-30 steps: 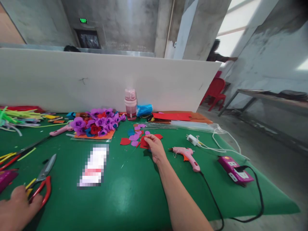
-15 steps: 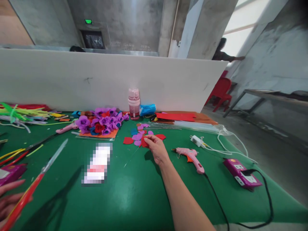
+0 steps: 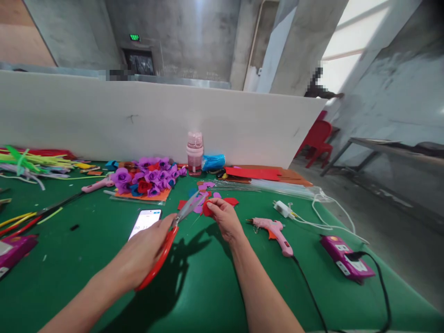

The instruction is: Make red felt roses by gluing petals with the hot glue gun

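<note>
My left hand (image 3: 152, 247) grips a pair of scissors (image 3: 162, 259) with red handles. Their blades look slightly parted and point up and right toward my right hand (image 3: 227, 219). Between that hand's thumb and fingers is a small red petal (image 3: 207, 210), with a thin wire running down from it. Just beyond both hands lie several cut petals in red, purple and blue, among them a red petal piece (image 3: 231, 201). A phone (image 3: 148, 217) with a lit screen lies partly hidden behind my left hand.
Purple and red flowers (image 3: 152, 175) are heaped at the back left, near a pink bottle (image 3: 194, 155). To the right lie a pink glue gun (image 3: 272, 226), a white plug (image 3: 283, 209) and a purple power strip (image 3: 347, 259) with cords. A white partition (image 3: 243, 125) borders the back.
My left hand has swung in from the left edge with the scissors, bringing the blades close to the red petal. My right hand has stayed nearly in place.
</note>
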A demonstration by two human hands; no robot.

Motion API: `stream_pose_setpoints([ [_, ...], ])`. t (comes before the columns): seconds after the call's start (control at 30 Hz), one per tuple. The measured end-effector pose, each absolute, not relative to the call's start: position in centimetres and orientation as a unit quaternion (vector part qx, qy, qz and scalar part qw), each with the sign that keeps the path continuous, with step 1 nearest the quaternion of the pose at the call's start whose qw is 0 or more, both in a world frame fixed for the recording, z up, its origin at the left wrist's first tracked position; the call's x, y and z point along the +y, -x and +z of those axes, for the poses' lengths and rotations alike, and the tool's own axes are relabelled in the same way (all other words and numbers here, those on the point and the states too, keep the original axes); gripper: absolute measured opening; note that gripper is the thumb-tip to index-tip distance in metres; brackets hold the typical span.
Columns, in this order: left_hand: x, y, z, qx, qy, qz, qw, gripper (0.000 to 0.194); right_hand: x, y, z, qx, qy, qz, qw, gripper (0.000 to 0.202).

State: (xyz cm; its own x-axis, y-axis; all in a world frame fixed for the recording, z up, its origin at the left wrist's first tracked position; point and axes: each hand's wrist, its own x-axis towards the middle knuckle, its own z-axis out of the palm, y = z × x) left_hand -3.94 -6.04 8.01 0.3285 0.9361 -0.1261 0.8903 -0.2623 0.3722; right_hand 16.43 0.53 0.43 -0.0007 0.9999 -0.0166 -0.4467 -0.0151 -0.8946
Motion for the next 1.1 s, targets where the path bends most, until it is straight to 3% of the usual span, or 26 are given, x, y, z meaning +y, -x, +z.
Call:
stream_pose_setpoints([
  [0.23,-5.5,0.8,8.3,0.542,-0.828,-0.056,0.135,0.041,0.8,-16.3,0.2,-0.389,0.349,0.599,0.607,0.014],
  [1.1,-4.7,-0.4,7.4,0.549,-0.824,-0.011,0.139,0.03,0.5,-16.4,0.6,-0.289,0.308,0.658,0.623,0.022],
])
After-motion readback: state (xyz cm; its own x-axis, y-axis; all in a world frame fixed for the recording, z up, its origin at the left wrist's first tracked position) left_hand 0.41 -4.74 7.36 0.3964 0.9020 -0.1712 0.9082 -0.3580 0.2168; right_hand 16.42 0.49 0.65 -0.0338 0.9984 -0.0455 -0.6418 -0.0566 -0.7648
